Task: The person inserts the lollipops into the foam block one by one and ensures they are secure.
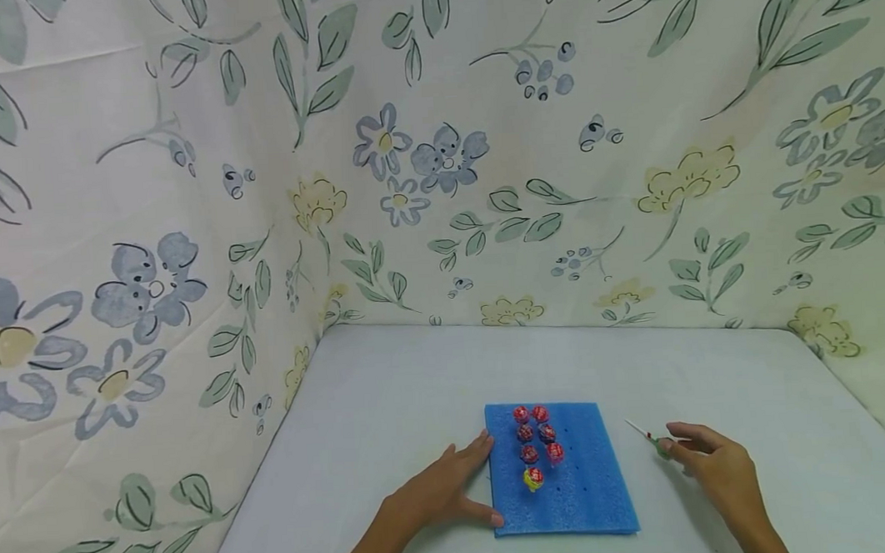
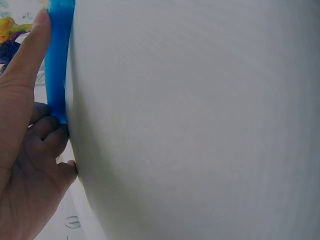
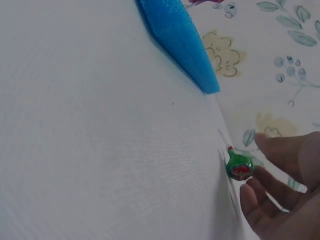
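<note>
A blue foam pad (image 1: 585, 494) lies on the white table, and several red-wrapped lollipops (image 1: 535, 433) plus a yellow-wrapped one (image 1: 533, 477) stand in its holes. My left hand (image 1: 483, 479) rests flat on the table, thumb and fingers against the pad's left edge (image 2: 57, 60). A green-wrapped lollipop (image 1: 659, 445) lies on the table right of the pad, its white stick pointing back left. My right hand (image 1: 675, 444) reaches for its head. The right wrist view shows thumb and finger of that hand (image 3: 257, 167) spread on either side of the candy (image 3: 240, 167), not closed on it.
The white table (image 1: 419, 395) is enclosed by floral cloth walls (image 1: 483, 182) at the back and both sides. The pad's right half shows unfilled holes (image 1: 580, 461). The pad's corner (image 3: 180, 40) appears in the right wrist view.
</note>
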A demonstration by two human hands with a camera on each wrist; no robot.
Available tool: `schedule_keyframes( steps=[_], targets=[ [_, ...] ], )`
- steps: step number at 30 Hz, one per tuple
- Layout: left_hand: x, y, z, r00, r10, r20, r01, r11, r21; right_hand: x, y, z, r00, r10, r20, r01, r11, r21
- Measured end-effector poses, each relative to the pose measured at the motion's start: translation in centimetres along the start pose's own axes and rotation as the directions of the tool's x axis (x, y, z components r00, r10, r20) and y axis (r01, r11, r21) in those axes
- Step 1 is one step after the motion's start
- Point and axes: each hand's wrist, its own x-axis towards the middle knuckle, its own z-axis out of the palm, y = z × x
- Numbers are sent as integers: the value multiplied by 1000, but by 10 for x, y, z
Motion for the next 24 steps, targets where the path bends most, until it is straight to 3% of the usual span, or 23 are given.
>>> schedule_keyframes(
  steps=[18, 24],
  targets=[
    [0, 0, 1, 1000, -8, -6, 8, 1000, -7, 9, 10, 10, 1000, -11, 12, 12, 992, -128],
    [-1, 2, 0, 1000, -14, -5, 14, 1000, -9, 6, 9, 9, 1000, -15, 22, 17, 993, -113]
  ],
)
